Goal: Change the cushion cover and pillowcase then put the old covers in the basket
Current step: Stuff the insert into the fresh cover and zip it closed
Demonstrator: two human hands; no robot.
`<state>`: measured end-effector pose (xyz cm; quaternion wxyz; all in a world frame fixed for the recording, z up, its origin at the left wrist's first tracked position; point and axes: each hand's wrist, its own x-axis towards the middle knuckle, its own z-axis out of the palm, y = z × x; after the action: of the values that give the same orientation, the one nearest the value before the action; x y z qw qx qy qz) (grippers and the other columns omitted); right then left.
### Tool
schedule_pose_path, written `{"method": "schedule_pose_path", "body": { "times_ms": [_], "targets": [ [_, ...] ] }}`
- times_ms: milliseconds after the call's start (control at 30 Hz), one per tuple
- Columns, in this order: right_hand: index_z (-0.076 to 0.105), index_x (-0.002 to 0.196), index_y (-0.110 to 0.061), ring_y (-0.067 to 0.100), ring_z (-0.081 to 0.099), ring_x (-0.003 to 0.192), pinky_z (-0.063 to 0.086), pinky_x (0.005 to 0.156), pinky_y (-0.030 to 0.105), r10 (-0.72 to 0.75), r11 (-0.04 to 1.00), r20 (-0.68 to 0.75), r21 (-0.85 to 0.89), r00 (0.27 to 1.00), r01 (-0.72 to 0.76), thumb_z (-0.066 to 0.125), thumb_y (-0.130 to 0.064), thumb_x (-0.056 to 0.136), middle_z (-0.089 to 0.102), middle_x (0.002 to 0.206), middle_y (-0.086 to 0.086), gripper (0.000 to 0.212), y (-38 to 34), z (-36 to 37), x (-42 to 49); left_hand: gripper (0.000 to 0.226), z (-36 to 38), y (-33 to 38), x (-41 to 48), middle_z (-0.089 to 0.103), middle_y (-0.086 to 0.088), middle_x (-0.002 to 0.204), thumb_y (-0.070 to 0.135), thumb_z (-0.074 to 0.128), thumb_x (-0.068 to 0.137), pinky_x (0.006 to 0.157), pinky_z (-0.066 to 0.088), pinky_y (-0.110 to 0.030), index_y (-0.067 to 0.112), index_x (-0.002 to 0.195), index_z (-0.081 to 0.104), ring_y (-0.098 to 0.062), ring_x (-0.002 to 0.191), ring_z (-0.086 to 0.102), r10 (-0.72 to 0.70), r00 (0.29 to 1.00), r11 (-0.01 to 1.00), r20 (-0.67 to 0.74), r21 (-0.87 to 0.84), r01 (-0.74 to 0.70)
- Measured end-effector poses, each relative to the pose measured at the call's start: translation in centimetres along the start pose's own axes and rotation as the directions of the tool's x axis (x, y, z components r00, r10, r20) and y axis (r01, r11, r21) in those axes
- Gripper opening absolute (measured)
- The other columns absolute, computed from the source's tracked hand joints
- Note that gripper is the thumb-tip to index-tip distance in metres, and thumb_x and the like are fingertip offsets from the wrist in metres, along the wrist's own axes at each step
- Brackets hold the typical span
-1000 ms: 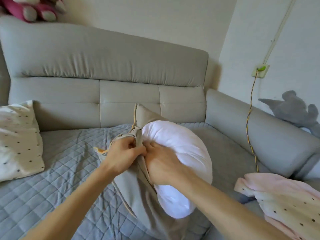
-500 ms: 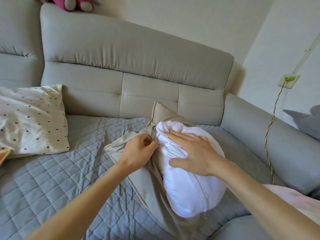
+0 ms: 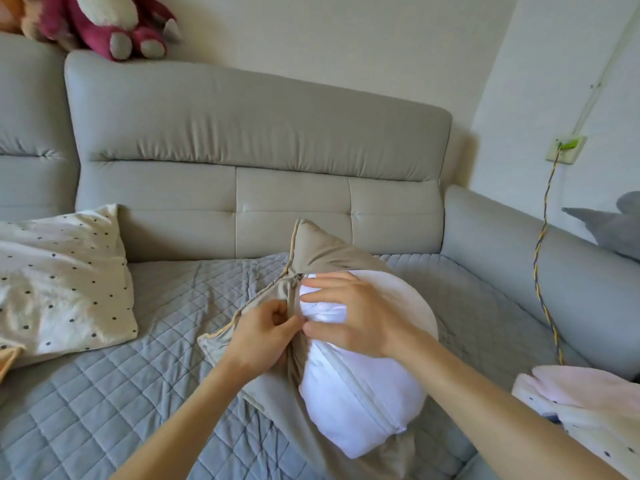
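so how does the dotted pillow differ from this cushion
The dotted pillow shows only its cream dotted case; the cushion has its white insert bulging from its beige cover. The dotted pillow lies untouched; the cushion has the left hand pinching its cover and the right hand on the insert. Both rest on the grey quilted throw.

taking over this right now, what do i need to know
Hands: left hand pinches the beige cover at its opening; right hand is open, pressing the white insert.
Things: insert half inside the cover, on the sofa; dotted pillow at left; pink cloth at right.
Done: nothing finished.
Left: this cover, the pillowcase, old covers into the basket, which is out of view.
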<state>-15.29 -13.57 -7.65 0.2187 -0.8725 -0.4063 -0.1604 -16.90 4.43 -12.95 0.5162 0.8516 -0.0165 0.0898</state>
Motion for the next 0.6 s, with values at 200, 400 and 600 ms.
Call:
{"method": "schedule_pose_path", "body": {
  "times_ms": [200, 400, 600],
  "targets": [
    [0.043, 0.148, -0.032, 0.032, 0.017, 0.150, 0.021, 0.114, 0.055, 0.079, 0.933, -0.258, -0.322, 0.963, -0.163, 0.069, -0.077, 0.065, 0.023, 0.162, 0.005, 0.097, -2.4, -0.3, -8.4, 0.036, -1.4, 2.7, 3.6, 0.067, -0.004, 0.064, 0.038, 0.060, 0.089, 0.063, 0.043, -0.031, 0.009, 0.067, 0.059, -0.022, 0.068, 0.060, -0.147, 0.976, 0.987, -0.162, 0.040, 0.155],
    [0.051, 0.139, -0.039, 0.037, 0.045, 0.124, 0.052, 0.091, 0.050, 0.115, 0.906, -0.428, -0.325, 0.896, -0.271, 0.074, -0.030, 0.076, 0.039, 0.150, 0.003, 0.068, 1.9, -1.4, -6.4, 0.021, 1.1, 7.2, 3.6, 0.065, -0.004, 0.099, 0.027, 0.054, 0.095, 0.068, 0.036, -0.028, 0.011, 0.107, 0.062, -0.027, 0.094, 0.062, 0.000, 0.960, 0.998, -0.281, 0.063, 0.018],
    [0.054, 0.131, -0.034, 0.022, 0.053, 0.120, 0.047, 0.097, 0.040, 0.207, 0.938, -0.347, -0.195, 0.915, -0.286, 0.072, -0.036, 0.078, 0.050, 0.132, -0.005, 0.057, 3.3, -4.2, -1.4, 0.017, 6.1, 6.4, -3.2, 0.060, 0.011, 0.089, 0.031, 0.063, 0.091, 0.065, 0.045, -0.025, 0.030, 0.093, 0.046, -0.005, 0.075, 0.058, 0.118, 0.920, 0.974, -0.374, -0.136, -0.180]
  ]
}}
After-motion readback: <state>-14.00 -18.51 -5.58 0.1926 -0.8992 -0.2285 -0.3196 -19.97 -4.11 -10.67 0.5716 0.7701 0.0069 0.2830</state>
